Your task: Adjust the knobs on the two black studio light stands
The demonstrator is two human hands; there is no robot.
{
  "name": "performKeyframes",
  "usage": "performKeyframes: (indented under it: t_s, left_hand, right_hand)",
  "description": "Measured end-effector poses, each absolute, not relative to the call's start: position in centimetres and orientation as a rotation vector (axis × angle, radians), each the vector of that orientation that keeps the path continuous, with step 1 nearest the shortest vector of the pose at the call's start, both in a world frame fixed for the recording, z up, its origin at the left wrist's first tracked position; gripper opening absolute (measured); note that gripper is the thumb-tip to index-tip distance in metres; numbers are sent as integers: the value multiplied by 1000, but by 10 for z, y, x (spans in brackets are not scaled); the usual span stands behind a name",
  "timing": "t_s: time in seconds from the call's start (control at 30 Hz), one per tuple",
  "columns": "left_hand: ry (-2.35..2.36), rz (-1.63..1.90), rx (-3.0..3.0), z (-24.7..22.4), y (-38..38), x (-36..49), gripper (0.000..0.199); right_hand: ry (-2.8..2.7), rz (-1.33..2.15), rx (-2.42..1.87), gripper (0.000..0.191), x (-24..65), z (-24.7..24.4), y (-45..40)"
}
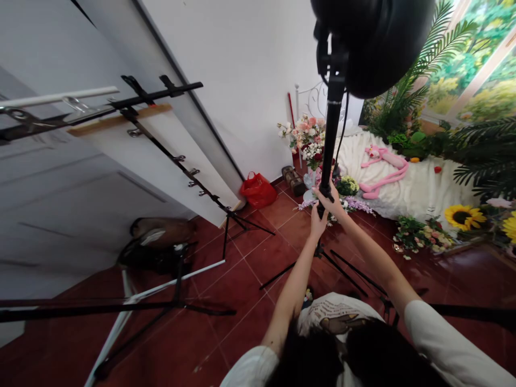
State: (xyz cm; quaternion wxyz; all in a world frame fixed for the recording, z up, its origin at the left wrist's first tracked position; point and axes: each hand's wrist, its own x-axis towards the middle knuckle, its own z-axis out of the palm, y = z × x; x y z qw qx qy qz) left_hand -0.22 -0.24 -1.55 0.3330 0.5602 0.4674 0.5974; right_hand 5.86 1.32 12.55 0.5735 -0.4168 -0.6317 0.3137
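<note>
A black light stand [331,134] rises upright in front of me, with a large black lamp head [374,45] at its top. A cable hangs beside the pole. My right hand [332,200] is wrapped around the pole near a black joint. Just below it, my left hand [318,221] also grips the stand, its fingers closed around the lower part of the joint. Spread tripod legs [344,273] stand on the red tiles below my hands.
At left, a black frame with clips [161,144] stands by white boards. A red plastic bag [258,189] sits near the wall. Beyond the stand are flowers [308,131] and a pink plush toy [387,158] on white fabric [427,185]. More stand legs [173,306] cross the floor at left.
</note>
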Motion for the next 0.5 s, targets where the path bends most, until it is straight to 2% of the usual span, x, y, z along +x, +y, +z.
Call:
performKeyframes:
  t_s: [0.23,0.4,0.5]
  left_hand:
    - [1209,1553,1518,-21,1,-3,44]
    - [1183,1568,1530,-18,1,-2,44]
    - [1220,1567,1518,-13,-1,-1,44]
  right_hand:
    - [-1596,764,-1060,51,68,110,18]
    - [-1900,625,-1044,69,107,92,3]
    - [-1951,482,-1055,58,137,77,-13]
